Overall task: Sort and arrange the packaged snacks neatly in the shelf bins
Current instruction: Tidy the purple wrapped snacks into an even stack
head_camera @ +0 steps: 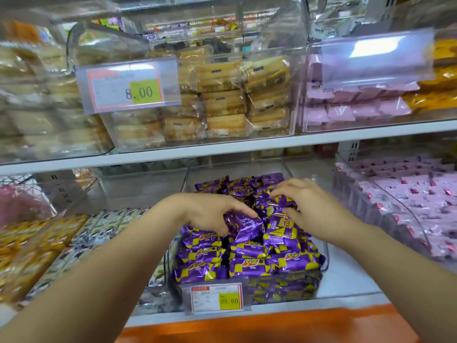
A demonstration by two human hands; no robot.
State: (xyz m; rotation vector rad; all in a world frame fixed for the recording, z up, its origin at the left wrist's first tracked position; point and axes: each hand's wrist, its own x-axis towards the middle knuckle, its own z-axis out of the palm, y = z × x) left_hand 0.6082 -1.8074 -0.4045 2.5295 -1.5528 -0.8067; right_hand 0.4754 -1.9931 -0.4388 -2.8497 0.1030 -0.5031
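Two bare hands are down in the clear bin of purple-and-yellow snack packs on the lower shelf, pretty much dead center of the view. Left hand has its fingers and thumb pinching one purple pack on top of the heap, tilted up a bit. Right hand, over at about 3 o'clock from the left one, has its fingers loosely spread and curled down onto the packs at the back of the pile; can't tell if it's really gripping any. A price tag reading 21.60 hangs on the bin front at 6 o'clock. Up at 12 o'clock, another bin holds stacked golden biscuit packs. Pink packs sit at 3 o'clock, black-and-white packs at 9 o'clock.
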